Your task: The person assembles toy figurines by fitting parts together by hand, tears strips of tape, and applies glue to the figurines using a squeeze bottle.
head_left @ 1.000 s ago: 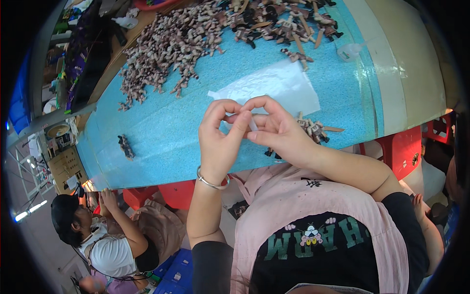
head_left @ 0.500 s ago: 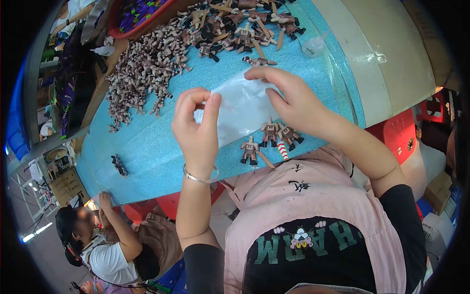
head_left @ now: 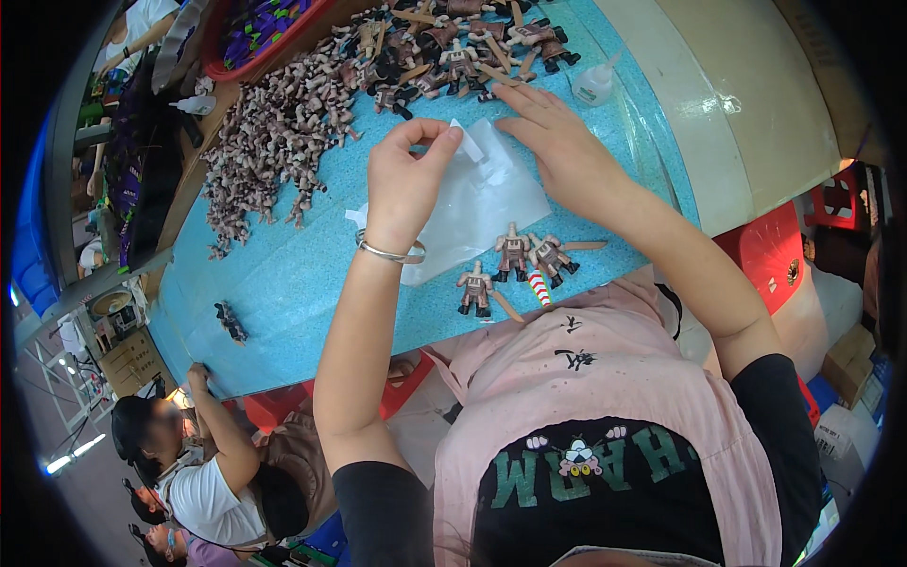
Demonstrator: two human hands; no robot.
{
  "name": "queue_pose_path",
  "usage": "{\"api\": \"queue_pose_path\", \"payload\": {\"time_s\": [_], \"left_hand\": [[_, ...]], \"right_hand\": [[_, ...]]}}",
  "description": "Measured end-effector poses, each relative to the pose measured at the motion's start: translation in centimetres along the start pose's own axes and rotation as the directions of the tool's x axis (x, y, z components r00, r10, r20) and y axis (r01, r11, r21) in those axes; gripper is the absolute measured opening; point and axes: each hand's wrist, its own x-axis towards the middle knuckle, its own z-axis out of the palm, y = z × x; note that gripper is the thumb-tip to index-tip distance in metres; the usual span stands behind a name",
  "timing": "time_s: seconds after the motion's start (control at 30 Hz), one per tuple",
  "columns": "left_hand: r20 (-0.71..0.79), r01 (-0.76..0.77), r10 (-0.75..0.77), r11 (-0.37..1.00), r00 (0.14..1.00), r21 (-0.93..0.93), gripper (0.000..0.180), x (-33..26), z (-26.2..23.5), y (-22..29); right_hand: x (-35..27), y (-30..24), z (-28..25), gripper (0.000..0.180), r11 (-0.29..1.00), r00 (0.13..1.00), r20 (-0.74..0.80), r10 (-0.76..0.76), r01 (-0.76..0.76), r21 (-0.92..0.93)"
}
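Observation:
My left hand (head_left: 408, 175) pinches the upper edge of a clear plastic bag (head_left: 501, 194), which lies flat on the blue table mat. To the right, my right hand (head_left: 567, 151) has its fingers stretched out and apart, just beyond the bag's upper right corner. Its fingertips reach the near edge of a heap of larger brown figures (head_left: 460, 61). Below the bag, close to my apron, three headless toy figures (head_left: 512, 250) in brown lie together. Beside them are a striped red-and-white piece (head_left: 539, 286) and flat brown blade-like parts (head_left: 507, 304).
A big pile of small beige-brown parts (head_left: 274, 142) covers the far left. Behind it stands a red tub (head_left: 215, 59) with purple and green pieces. A small white bottle (head_left: 595, 85) stands at right. One dark piece (head_left: 230, 321) lies left; a co-worker (head_left: 203, 472) sits beyond.
Both hands have moved away from me. The bag, held up between them before, now lies flatter on the mat. My right hand has let go of its edge and reached toward the figures.

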Motion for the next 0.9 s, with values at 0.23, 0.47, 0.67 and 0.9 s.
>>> {"api": "queue_pose_path", "payload": {"time_s": [0.23,0.47,0.67,0.9], "left_hand": [[0.067,-0.003,0.012,0.991,0.998,-0.131,0.018,-2.6,0.6,1.2],[0.02,-0.278,0.278,0.961,0.96,-0.014,0.012,-5.6,1.4,2.5],[0.028,-0.469,0.493,0.806,0.869,0.361,0.015,-6.8,1.5,3.0],[0.042,-0.537,0.673,0.548,0.738,0.641,0.025,-6.4,1.1,2.8]], "right_hand": [[-2.4,-3.8,-3.2,0.021,0.485,0.84,0.303,0.45,-0.515,0.707],[-2.0,-3.8,-3.7,0.016,0.03,0.797,0.486,0.359,-0.53,0.848],[-2.4,-4.3,-3.3,0.01,0.053,0.784,0.482,0.391,-0.542,0.839],[-3.4,-4.9,-3.5,0.005,0.531,0.857,0.289,0.427,-0.496,0.687]]}}
